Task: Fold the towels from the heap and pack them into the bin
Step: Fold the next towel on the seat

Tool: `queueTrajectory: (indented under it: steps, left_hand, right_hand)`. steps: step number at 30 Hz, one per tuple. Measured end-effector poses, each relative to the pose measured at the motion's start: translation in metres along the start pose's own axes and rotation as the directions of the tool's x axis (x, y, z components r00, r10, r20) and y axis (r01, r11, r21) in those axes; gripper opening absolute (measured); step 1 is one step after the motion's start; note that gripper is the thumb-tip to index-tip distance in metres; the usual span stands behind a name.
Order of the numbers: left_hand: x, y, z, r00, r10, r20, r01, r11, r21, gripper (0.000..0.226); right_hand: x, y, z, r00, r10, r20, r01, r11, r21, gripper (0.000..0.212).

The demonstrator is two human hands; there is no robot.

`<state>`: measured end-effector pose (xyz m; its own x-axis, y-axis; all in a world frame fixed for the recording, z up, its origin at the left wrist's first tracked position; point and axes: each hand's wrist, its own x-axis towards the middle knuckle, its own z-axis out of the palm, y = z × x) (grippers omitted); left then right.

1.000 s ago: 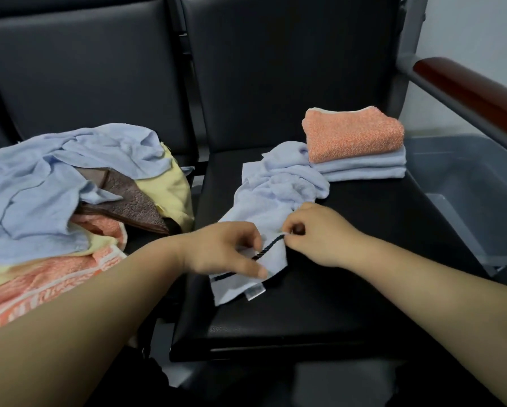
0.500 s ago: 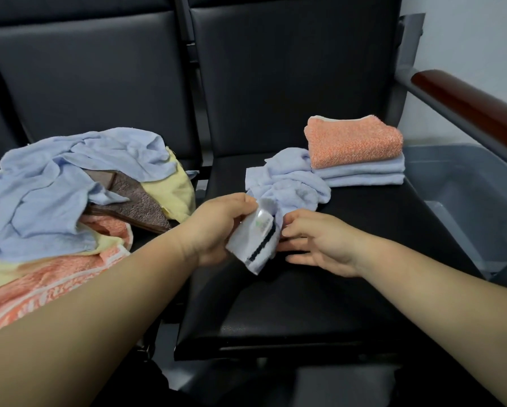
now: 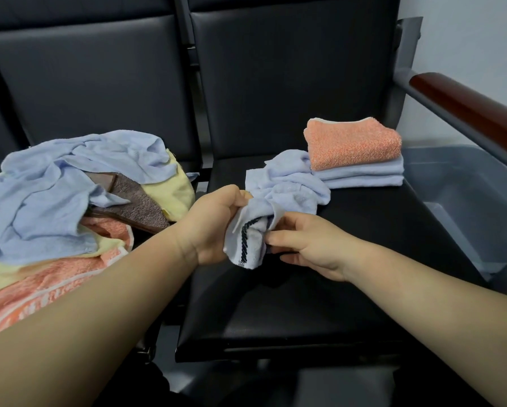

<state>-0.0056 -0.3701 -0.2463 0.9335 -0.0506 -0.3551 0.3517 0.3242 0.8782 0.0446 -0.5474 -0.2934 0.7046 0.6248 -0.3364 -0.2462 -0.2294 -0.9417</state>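
Head view showed the pale blue towel point(image 3: 255, 230), marked by a dark corded stripe near its hem, bunched at its near end and raised just off the black seat point(image 3: 305, 304), while its crumpled far end lay on the seat against the folded stack. The left hand point(image 3: 214, 224) gripped that bunched end, thumb over the top and the rest curled behind the cloth. The right hand point(image 3: 308, 248) reached in beside it, its fingers point(image 3: 278, 239) fairly straight and touching the hem, not closed round it. The step looked to be the opening-out before the first fold. Done well, it called for the right hand to run along the striped hem to a true corner, the left to find the other, and both to draw the towel taut and flat on the bare seat front, so the edges met squarely. Terry cloth clings and twists, so a shake would likely have helped. Behind it, the folded orange towel point(image 3: 353, 145) sat on two folded blue towels point(image 3: 361, 174); pulling carelessly risked dragging that stack askew. The heap point(image 3: 70, 195) lay on the seat to the left, and the grey bin point(image 3: 466, 201) stood to the right, below the armrest point(image 3: 466, 104).
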Motion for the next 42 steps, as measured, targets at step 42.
queueTrajectory:
  steps: [42]
  left_hand:
    - [-0.004,0.021,-0.039,0.873,0.448,0.195,-0.282,0.137,0.949,0.021]
  right_hand:
    - [-0.034,-0.034,-0.059,0.997,0.005,-0.081,-0.068,0.603,-0.795,0.035]
